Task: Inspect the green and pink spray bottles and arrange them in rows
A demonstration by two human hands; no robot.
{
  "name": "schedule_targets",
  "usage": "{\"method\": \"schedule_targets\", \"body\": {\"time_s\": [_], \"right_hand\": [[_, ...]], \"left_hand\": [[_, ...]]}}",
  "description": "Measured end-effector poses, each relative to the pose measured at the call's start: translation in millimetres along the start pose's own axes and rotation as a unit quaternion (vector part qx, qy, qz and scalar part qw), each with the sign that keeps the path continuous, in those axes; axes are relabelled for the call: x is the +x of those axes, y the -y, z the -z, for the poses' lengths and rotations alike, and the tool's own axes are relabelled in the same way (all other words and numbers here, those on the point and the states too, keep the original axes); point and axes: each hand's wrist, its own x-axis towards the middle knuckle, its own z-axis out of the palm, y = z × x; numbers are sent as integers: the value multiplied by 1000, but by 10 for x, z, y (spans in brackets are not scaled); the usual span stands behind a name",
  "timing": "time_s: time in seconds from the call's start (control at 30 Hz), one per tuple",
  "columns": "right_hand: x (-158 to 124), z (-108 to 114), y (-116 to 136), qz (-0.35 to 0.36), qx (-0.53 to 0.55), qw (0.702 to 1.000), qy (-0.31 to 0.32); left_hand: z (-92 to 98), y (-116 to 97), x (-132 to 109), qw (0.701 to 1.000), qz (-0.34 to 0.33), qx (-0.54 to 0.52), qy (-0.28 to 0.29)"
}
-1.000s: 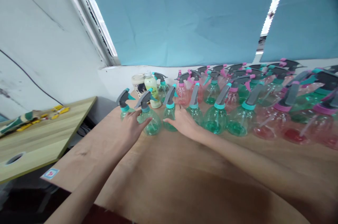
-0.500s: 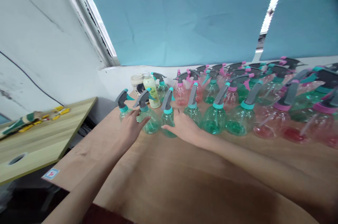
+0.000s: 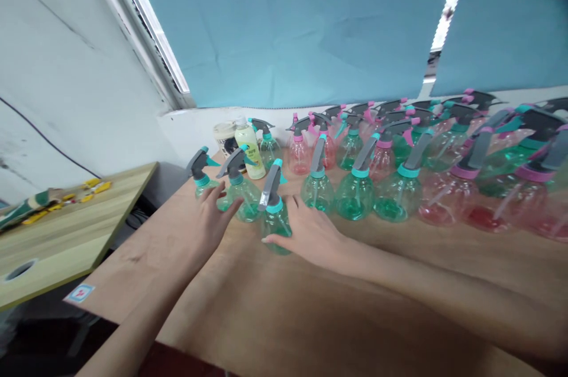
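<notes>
A green spray bottle with a grey trigger head and turquoise collar stands in front of the row, tilted slightly. My right hand is wrapped round its right side, thumb across the front; the far fingers are hidden. To the left, my left hand is held with thumb and fingers apart, holding nothing. Just behind it are a second green spray bottle and, farther left, a third one, partly covered by the fingers. Right of my right hand another green spray bottle stands upright.
Several green and pink spray bottles crowd the right and back of the wooden table. A pale green bottle and a white tub stand by the wall. A lower side desk is at left, with yellow items on it.
My right hand has drawn the green spray bottle out of the row toward me, and its head has turned. My left hand stays near the left bottles, its fingers slightly lifted.
</notes>
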Motion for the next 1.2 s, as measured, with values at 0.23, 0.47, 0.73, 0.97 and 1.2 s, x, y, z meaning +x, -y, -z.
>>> {"method": "schedule_targets", "body": {"time_s": [0.23, 0.47, 0.73, 0.97, 1.2], "right_hand": [[-222, 46, 41, 13, -22, 1000, 3], [-401, 32, 15, 25, -34, 999, -6], [-659, 166, -72, 14, 11, 1000, 24], [-904, 322, -180, 39, -12, 999, -2], [-1030, 431, -395, 39, 48, 998, 14]], "left_hand": [[202, -185, -324, 994, -12, -92, 52], [274, -507, -504, 954, -54, -200, 217], [319, -819, -607, 894, -117, -240, 359], [-74, -1036, -693, 902, -182, -288, 264], [-290, -1561, -850, 895, -184, -335, 229]]}}
